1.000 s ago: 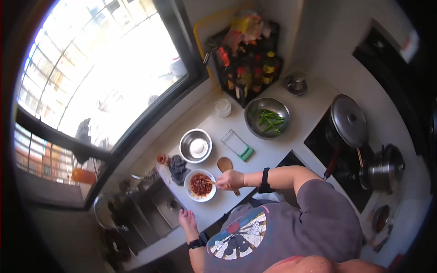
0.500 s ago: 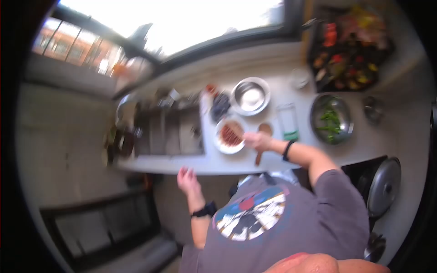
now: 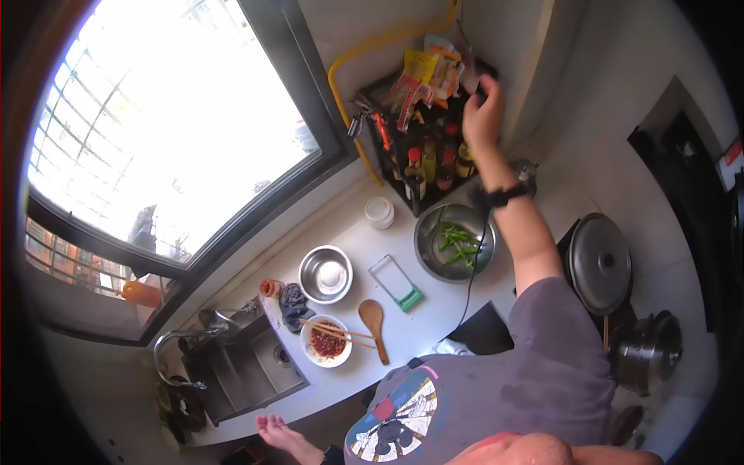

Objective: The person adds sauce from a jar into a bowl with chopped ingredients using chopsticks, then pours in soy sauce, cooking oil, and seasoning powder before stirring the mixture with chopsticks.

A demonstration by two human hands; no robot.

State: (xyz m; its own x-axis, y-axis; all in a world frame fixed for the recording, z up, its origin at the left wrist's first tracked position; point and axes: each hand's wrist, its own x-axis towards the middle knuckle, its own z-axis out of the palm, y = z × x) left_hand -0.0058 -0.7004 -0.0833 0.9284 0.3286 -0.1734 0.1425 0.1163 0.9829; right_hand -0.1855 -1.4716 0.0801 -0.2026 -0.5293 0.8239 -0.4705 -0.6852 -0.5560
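Note:
My right hand (image 3: 483, 116) is raised over the back right corner of a black rack (image 3: 416, 203), close to seasoning packets (image 3: 445, 74) on its top level. Its thumb and fingers look apart, with nothing visible between them. My left hand (image 3: 277, 435) is low, in front of the counter edge, fingers stretched out and holding nothing. On the counter, a white bowl (image 3: 347, 355) contains a red chilli mix (image 3: 327, 342), with chopsticks (image 3: 356, 336) lying across it. Beside it lies a wooden spatula (image 3: 372, 316).
Bottles (image 3: 415, 167) stand in the rack. A steel bowl (image 3: 422, 252) holds green peppers (image 3: 459, 244); another metal bowl (image 3: 308, 266) contains something white. A green-handled peeler or slicer (image 3: 408, 299), a white-lidded jar (image 3: 380, 211), a sink (image 3: 256, 364) and a lidded pan (image 3: 601, 263) are nearby.
My right hand has let go of the chopsticks at the chilli bowl and moved up and right to the rack. The view has turned right. My left hand stays low and empty.

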